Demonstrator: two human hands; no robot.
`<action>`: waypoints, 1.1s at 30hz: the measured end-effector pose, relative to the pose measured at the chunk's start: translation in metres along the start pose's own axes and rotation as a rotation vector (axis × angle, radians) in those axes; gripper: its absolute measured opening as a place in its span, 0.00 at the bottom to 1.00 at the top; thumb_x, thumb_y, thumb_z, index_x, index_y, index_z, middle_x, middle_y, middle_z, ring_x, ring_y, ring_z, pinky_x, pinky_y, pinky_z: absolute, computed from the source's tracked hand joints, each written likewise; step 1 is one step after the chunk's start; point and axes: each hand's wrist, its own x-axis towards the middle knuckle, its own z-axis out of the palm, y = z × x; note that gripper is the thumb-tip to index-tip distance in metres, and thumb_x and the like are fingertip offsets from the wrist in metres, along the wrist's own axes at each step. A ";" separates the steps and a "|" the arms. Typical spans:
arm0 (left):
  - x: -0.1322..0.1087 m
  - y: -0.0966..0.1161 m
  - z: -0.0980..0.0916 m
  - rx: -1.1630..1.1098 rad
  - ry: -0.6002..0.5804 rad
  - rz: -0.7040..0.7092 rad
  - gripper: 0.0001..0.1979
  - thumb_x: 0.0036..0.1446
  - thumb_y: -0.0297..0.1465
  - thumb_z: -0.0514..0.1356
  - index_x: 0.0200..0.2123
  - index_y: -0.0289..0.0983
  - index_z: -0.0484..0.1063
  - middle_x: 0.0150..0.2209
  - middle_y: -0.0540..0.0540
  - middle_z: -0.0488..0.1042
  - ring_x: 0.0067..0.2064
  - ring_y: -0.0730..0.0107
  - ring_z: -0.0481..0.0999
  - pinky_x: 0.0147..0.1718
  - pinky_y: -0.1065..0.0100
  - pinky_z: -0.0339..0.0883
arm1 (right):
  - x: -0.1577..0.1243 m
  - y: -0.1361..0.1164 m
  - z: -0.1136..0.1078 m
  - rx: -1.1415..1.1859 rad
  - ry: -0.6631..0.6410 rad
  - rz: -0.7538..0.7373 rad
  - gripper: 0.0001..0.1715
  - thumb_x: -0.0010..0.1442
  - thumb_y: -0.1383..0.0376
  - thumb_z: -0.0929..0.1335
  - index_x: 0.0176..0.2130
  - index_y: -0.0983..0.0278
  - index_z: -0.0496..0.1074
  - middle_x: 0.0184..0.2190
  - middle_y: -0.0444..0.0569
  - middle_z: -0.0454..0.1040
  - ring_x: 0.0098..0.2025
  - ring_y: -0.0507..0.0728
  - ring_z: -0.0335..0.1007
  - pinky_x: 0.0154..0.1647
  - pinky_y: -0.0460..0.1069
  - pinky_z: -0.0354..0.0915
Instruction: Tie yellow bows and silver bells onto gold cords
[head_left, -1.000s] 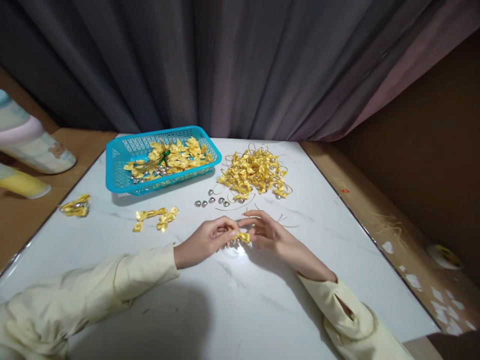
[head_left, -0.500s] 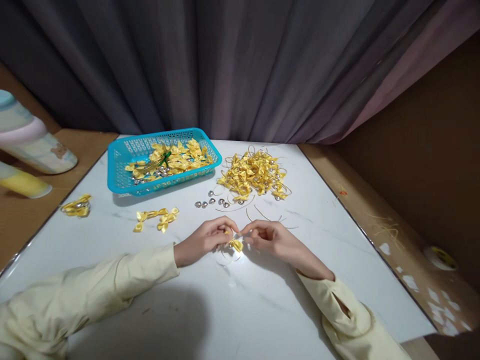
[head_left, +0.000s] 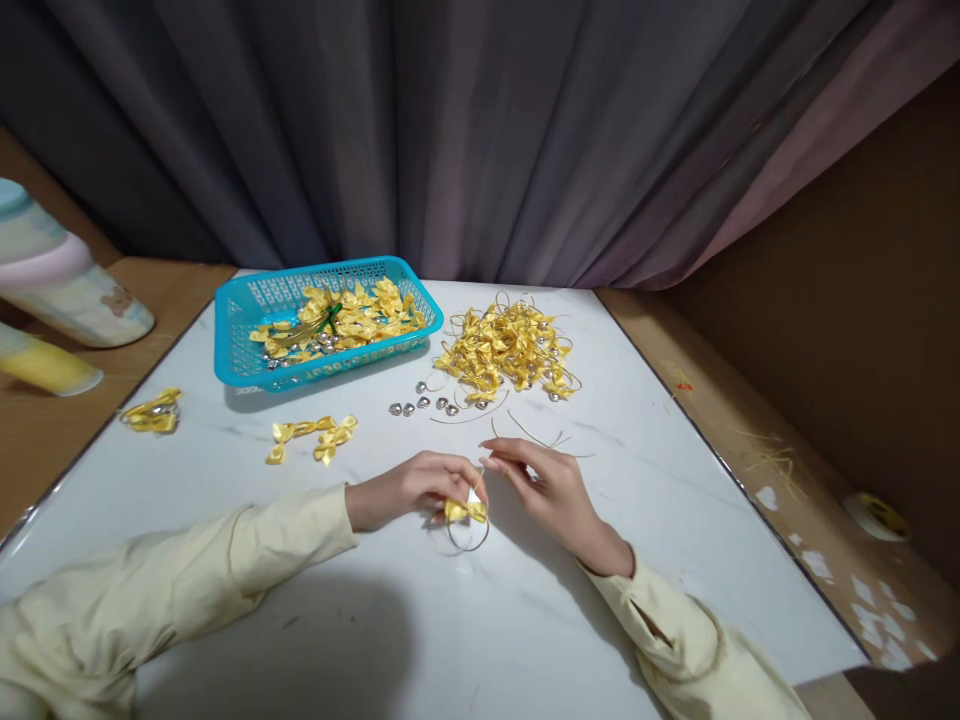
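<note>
My left hand (head_left: 416, 490) is closed on a yellow ribbon bow (head_left: 466, 512), low over the white table. A thin cord loop (head_left: 469, 549) hangs below the bow, and part of the cord rises from the left fingertips. My right hand (head_left: 551, 492) pinches the upper end of that cord, just right of and above the left fingers. Whether a heart bead is on this bow is hidden. Silver heart beads (head_left: 424, 402) lie beyond my hands, beside loose cut cords (head_left: 529, 428).
A blue basket (head_left: 225, 340) of bows and beads stands at the back left, with a heap of corded bows (head_left: 510, 350) to its right. Loose bows (head_left: 311, 430) and a small bundle (head_left: 154, 410) lie left. A bottle (head_left: 71, 285) stands beyond the left edge; tape (head_left: 877, 515) lies right.
My right hand has drawn slightly up and back, pulling the cord's end. The bow has turned and moved nearer me in my left hand, and its loop now shows below.
</note>
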 end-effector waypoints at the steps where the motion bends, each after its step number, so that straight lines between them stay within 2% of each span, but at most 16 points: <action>1: 0.000 0.000 0.001 0.012 -0.007 -0.001 0.09 0.51 0.31 0.55 0.32 0.32 0.71 0.24 0.50 0.64 0.23 0.77 0.59 0.22 0.72 0.50 | 0.000 0.000 0.002 -0.006 -0.007 -0.025 0.09 0.60 0.65 0.63 0.39 0.62 0.72 0.34 0.49 0.77 0.32 0.53 0.73 0.33 0.46 0.67; 4: 0.000 0.003 0.004 0.110 0.023 0.041 0.10 0.53 0.34 0.57 0.27 0.32 0.71 0.24 0.50 0.66 0.22 0.78 0.59 0.23 0.72 0.52 | 0.001 -0.002 0.002 -0.028 -0.037 -0.076 0.10 0.61 0.65 0.62 0.40 0.63 0.71 0.33 0.49 0.77 0.31 0.53 0.72 0.33 0.46 0.67; 7: -0.001 0.006 0.006 0.214 0.114 0.140 0.10 0.53 0.33 0.60 0.25 0.33 0.74 0.28 0.49 0.65 0.28 0.76 0.63 0.29 0.71 0.58 | 0.005 -0.006 -0.017 -0.086 -0.052 -0.047 0.11 0.61 0.63 0.62 0.41 0.63 0.70 0.34 0.49 0.76 0.29 0.52 0.71 0.31 0.46 0.67; 11: 0.000 0.007 0.006 0.119 0.165 0.202 0.10 0.53 0.34 0.61 0.27 0.33 0.77 0.39 0.44 0.68 0.37 0.71 0.69 0.38 0.68 0.63 | -0.003 -0.004 -0.058 -0.291 -0.031 0.106 0.14 0.62 0.59 0.61 0.39 0.63 0.71 0.34 0.50 0.76 0.27 0.52 0.70 0.29 0.47 0.66; 14: 0.001 0.006 0.003 -0.002 0.199 0.166 0.11 0.53 0.35 0.60 0.32 0.32 0.77 0.41 0.40 0.73 0.41 0.65 0.71 0.42 0.65 0.63 | -0.024 0.002 -0.075 -0.473 -0.077 0.181 0.16 0.61 0.56 0.61 0.38 0.63 0.71 0.30 0.51 0.75 0.25 0.53 0.69 0.26 0.48 0.65; 17: 0.003 0.003 0.000 -0.117 0.245 0.144 0.12 0.54 0.34 0.60 0.36 0.31 0.77 0.43 0.37 0.75 0.46 0.62 0.71 0.47 0.63 0.62 | -0.048 0.008 -0.070 -0.563 -0.151 0.103 0.14 0.60 0.56 0.62 0.39 0.61 0.71 0.38 0.53 0.73 0.33 0.56 0.71 0.26 0.48 0.67; 20: 0.005 0.001 -0.003 -0.197 0.269 0.153 0.14 0.54 0.35 0.60 0.38 0.30 0.77 0.45 0.36 0.75 0.48 0.60 0.71 0.49 0.62 0.61 | -0.064 0.010 -0.054 -0.669 -0.156 0.048 0.12 0.61 0.60 0.61 0.41 0.61 0.69 0.40 0.53 0.72 0.37 0.57 0.70 0.27 0.48 0.67; 24: 0.007 0.000 -0.006 -0.282 0.267 0.158 0.15 0.54 0.34 0.60 0.40 0.30 0.76 0.45 0.35 0.75 0.49 0.59 0.71 0.50 0.61 0.61 | -0.071 0.018 -0.037 -0.814 -0.100 -0.013 0.14 0.63 0.66 0.57 0.41 0.66 0.69 0.38 0.56 0.72 0.36 0.59 0.69 0.30 0.51 0.66; 27: 0.008 0.000 -0.006 -0.311 0.265 0.171 0.14 0.53 0.33 0.61 0.40 0.29 0.76 0.45 0.35 0.75 0.49 0.58 0.71 0.51 0.61 0.61 | -0.071 0.026 -0.035 -0.864 -0.061 -0.053 0.15 0.63 0.68 0.56 0.40 0.68 0.69 0.37 0.57 0.72 0.36 0.60 0.69 0.31 0.52 0.65; 30: 0.008 0.000 -0.006 -0.314 0.269 0.173 0.14 0.54 0.33 0.60 0.39 0.30 0.76 0.45 0.36 0.75 0.48 0.59 0.72 0.51 0.61 0.61 | -0.068 0.027 -0.042 -0.734 -0.041 0.003 0.14 0.64 0.68 0.55 0.39 0.65 0.67 0.37 0.55 0.72 0.36 0.58 0.69 0.31 0.50 0.65; 33: 0.007 0.000 -0.006 -0.305 0.275 0.172 0.13 0.54 0.34 0.60 0.40 0.31 0.76 0.45 0.37 0.75 0.47 0.60 0.73 0.51 0.61 0.61 | -0.062 0.018 -0.054 -0.471 -0.003 0.134 0.11 0.64 0.64 0.56 0.36 0.63 0.65 0.31 0.51 0.72 0.29 0.54 0.69 0.28 0.47 0.64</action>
